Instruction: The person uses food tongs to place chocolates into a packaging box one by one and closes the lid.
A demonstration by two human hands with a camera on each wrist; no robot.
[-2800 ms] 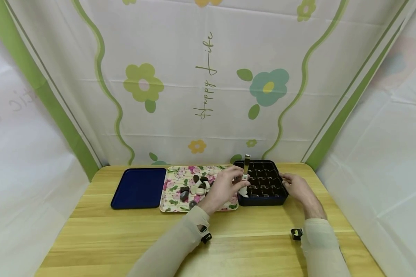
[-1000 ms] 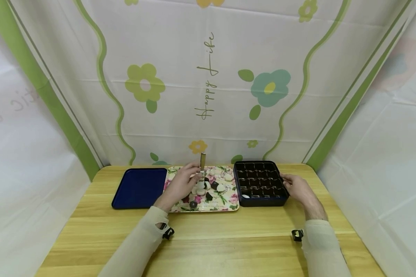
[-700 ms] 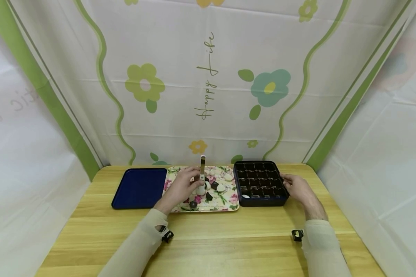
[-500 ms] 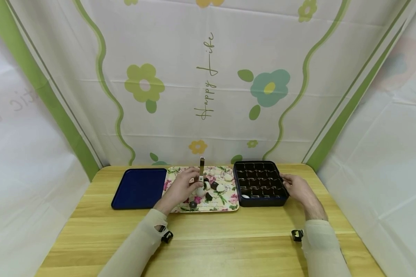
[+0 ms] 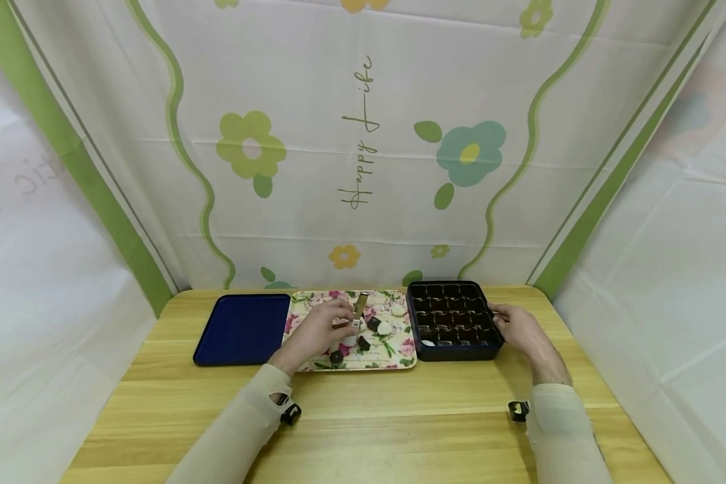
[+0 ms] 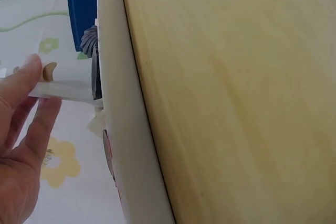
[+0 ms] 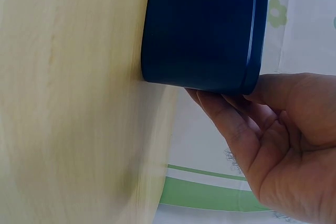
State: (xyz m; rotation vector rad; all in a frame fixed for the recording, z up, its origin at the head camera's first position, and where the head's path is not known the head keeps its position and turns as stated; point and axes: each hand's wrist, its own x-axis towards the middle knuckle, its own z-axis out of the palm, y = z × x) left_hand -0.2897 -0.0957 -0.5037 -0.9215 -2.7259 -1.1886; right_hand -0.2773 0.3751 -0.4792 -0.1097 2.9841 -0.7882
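Observation:
In the head view my left hand (image 5: pixel 317 329) is over the floral tray (image 5: pixel 308 365), pinching slim tongs (image 5: pixel 360 306) with a shiny metal upper end and whitish tips. The tongs lean a little to the right, tips down among dark and white chocolates (image 5: pixel 384 328); whether they grip a piece is hidden. In the left wrist view, thumb and fingers squeeze a pale strip of the tongs (image 6: pixel 68 92). At the right, my right hand (image 5: pixel 520 329) holds the side of a dark blue box (image 7: pixel 205 30), thumb at its rim. One white piece (image 5: pixel 427 343) lies in its front left compartment.
A flat blue lid or tray (image 5: pixel 242 329) lies left of the floral tray. All stand in a row near the back edge of the wooden table (image 5: pixel 399 423). Behind hangs a flower-printed curtain (image 5: pixel 314 222), with white cloth on both sides.
My left hand has gone from the box back left to the tray, leaving a white piece in a compartment. Lately the tongs have tilted and dropped slightly. My right hand stays put.

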